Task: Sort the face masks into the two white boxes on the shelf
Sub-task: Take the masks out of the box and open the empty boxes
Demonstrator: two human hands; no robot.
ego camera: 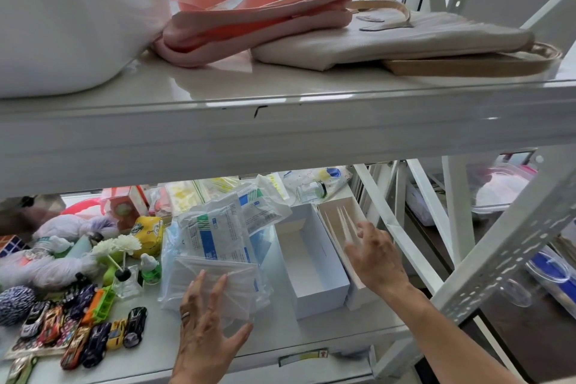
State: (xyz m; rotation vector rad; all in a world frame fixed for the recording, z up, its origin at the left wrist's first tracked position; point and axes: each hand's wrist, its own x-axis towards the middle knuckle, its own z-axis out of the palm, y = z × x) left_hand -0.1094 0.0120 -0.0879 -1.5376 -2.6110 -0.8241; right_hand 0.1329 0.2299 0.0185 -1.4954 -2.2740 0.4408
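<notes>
A pile of face masks in clear wrappers (218,234) lies on the lower shelf, left of two white boxes. My left hand (208,330) rests with spread fingers on the nearest wrapped white mask (215,277). The left white box (314,293) stands open with nothing inside. In the right white box (355,293) several white masks (343,221) stand on edge. My right hand (377,259) reaches over that box, fingers extended onto the masks in it.
Toy cars (93,330), a ball of twine (15,302), a small bottle with white flowers (121,274) and soft toys crowd the shelf's left part. The upper shelf (280,121) with bags overhangs close above. White diagonal frame struts (402,234) stand right of the boxes.
</notes>
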